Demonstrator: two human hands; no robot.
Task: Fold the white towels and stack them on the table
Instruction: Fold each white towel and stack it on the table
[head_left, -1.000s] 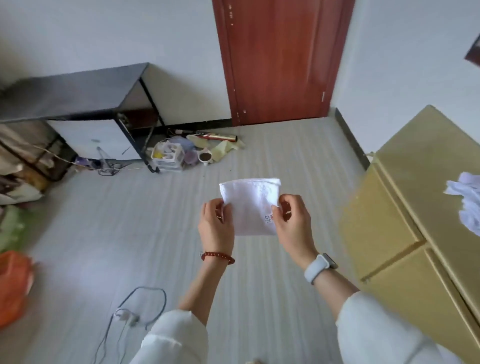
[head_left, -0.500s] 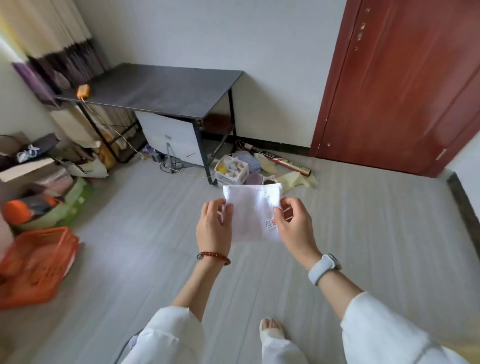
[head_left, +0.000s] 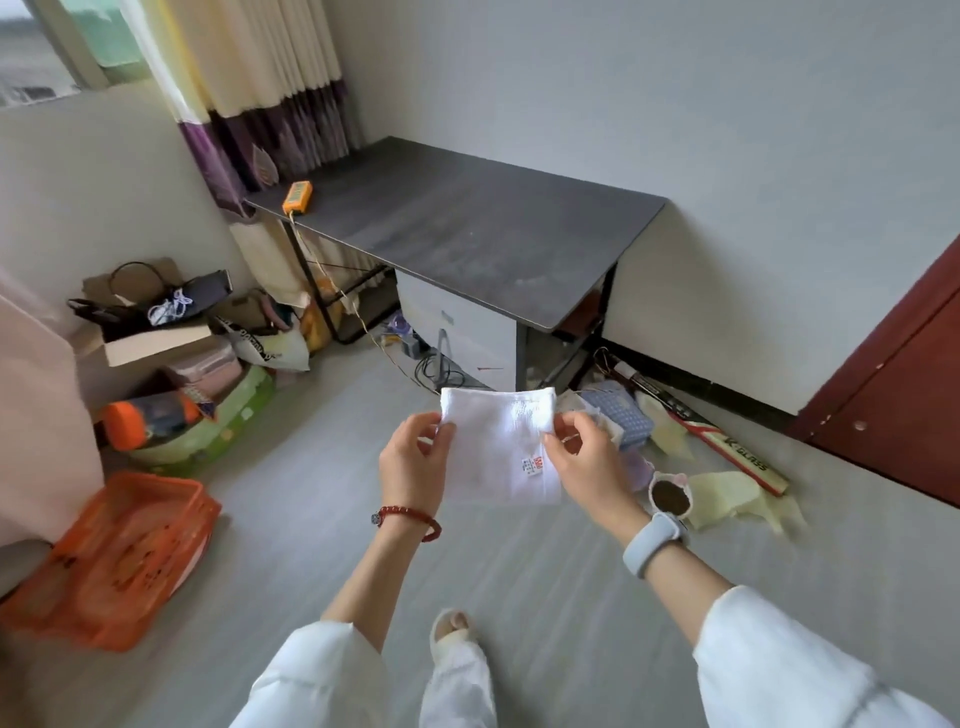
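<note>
white towel (head_left: 501, 447) folded small, pinched by my left hand (head_left: 413, 462) and right hand (head_left: 584, 462); dark table (head_left: 467, 228) ahead, no stack there yet.

A folded white towel (head_left: 501, 449), squarish with a small red-printed label near its right edge, hangs upright in mid-air, well short of the far dark table (head_left: 467, 228).

A long red and black box (head_left: 712, 435) lying on the floor by the wall carries white lettering that reads roughly "K-GLASS" near its right end. The white towel (head_left: 500, 447) has a small sewn label (head_left: 532, 464) with red marks, too small to read. A white bag (head_left: 270, 347) beside the desk shows dark print, also illegible.
</note>
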